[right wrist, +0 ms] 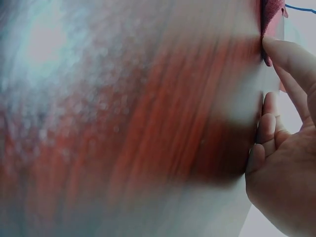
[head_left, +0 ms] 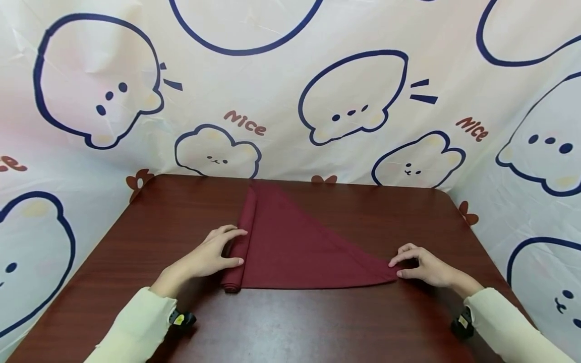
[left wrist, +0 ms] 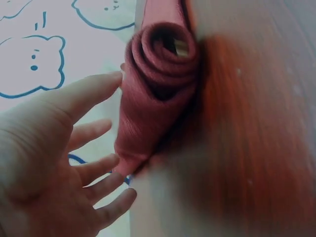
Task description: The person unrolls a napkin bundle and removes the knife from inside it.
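Observation:
A dark red cloth (head_left: pixel 299 247) lies on the table, its left side wound into a long roll (head_left: pixel 247 217) and its flat part tapering to a corner at the right. Against the roll's left side rest the thumb and fingertips of the left hand (head_left: pixel 206 257), spread and relaxed. The left wrist view has the roll's spiral end (left wrist: pixel 163 59) beside the left hand (left wrist: pixel 54 148). At the cloth's right corner, the right hand (head_left: pixel 424 267) pinches the tip between thumb and index finger. In the right wrist view, the right hand's (right wrist: pixel 291 143) thumb touches the cloth edge (right wrist: pixel 271 24).
The brown wooden table (head_left: pixel 308 327) reflects light near its front. A pale curtain (head_left: pixel 281 91) with blue cartoon outlines hangs behind it and at both sides. Dark devices are strapped at the left wrist (head_left: pixel 182 318) and the right wrist (head_left: pixel 463 322).

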The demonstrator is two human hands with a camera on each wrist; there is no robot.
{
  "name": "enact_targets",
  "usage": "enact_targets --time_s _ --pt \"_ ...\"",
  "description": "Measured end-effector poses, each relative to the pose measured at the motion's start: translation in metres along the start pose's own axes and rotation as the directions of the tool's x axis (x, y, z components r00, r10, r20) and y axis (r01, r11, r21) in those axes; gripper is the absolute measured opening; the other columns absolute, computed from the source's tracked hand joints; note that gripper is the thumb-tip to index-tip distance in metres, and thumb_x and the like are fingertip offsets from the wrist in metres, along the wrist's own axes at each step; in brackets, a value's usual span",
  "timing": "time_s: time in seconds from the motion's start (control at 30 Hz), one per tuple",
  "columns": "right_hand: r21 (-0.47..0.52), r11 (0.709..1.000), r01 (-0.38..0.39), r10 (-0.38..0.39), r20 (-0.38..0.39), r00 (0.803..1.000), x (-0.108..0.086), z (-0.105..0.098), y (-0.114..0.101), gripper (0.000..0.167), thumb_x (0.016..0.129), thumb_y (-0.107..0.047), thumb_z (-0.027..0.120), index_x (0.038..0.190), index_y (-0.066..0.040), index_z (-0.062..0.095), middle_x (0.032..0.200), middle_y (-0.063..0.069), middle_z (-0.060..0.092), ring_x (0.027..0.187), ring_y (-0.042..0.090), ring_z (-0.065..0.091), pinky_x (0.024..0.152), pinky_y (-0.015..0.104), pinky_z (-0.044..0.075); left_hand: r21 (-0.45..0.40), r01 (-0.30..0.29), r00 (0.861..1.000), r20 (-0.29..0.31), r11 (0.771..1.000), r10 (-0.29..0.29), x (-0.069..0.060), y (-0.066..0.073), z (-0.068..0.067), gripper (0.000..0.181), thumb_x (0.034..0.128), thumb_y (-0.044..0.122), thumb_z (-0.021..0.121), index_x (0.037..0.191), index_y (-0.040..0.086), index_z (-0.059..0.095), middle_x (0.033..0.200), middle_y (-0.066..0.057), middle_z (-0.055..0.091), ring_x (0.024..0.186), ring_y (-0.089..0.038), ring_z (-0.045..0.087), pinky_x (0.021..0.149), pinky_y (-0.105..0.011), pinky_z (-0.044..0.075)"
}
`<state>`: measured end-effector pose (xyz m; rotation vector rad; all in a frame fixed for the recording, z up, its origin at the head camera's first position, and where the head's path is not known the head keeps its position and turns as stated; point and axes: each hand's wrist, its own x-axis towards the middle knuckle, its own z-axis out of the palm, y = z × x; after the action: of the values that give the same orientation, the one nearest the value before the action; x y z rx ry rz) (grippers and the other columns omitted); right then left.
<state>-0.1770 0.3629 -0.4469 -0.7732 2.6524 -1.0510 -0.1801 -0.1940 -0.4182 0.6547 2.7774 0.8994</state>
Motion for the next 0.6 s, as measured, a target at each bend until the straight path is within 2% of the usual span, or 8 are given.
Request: enact_targets --time_s 0.13,0.27,0.37,0.6 --pt "0.041 0.999 0.015 -0.016 0.010 1.000 0.000 0.000 0.000 0.015 0.088 -0.012 0.077 0.103 -0.016 0.078 0.107 0.003 0.054 0.102 -0.003 0.043 0.084 0.023 0.039 0.014 -0.018 1.000 -0.010 1.000 0.019 0.005 0.010 0.003 0.066 0.0894 0.028 0.076 0.148 0.013 0.050 0.153 -0.024 0.039 0.140 -0.047 0.034 0.106 -0.069 0.038" --pt "0.063 0.998 0.018 -0.021 0.040 0.999 -0.001 0.001 0.001 0.015 0.089 -0.013 0.076 0.104 -0.014 0.077 0.107 0.004 0.054 0.102 -0.003 0.042 0.084 0.023 0.039 0.087 -0.016 1.000 0.010 0.996 0.015 0.008 0.017 0.012 0.068 0.0877 0.034 0.078 0.148 0.018 0.051 0.152 -0.023 0.042 0.139 -0.045 0.037 0.105 -0.066 0.041" --pt "0.055 0.998 -0.003 0.000 0.055 0.999 -0.001 0.000 0.002 0.015 0.090 -0.015 0.076 0.105 -0.014 0.077 0.107 0.004 0.053 0.103 -0.004 0.041 0.085 0.023 0.039 0.148 -0.002 1.000 0.018 0.989 0.000 0.009 0.017 0.017 0.069 0.0851 0.037 0.080 0.146 0.020 0.054 0.151 -0.022 0.043 0.137 -0.044 0.039 0.105 -0.065 0.041" --pt "0.014 0.998 -0.054 0.053 0.040 0.998 0.003 -0.004 0.001 0.015 0.088 -0.019 0.078 0.104 -0.017 0.078 0.109 0.004 0.054 0.104 -0.004 0.041 0.087 0.024 0.040 0.191 0.016 0.999 0.025 0.981 -0.021 0.009 0.011 0.016 0.065 0.0820 0.036 0.083 0.141 0.020 0.061 0.153 -0.020 0.041 0.137 -0.045 0.039 0.106 -0.065 0.039"
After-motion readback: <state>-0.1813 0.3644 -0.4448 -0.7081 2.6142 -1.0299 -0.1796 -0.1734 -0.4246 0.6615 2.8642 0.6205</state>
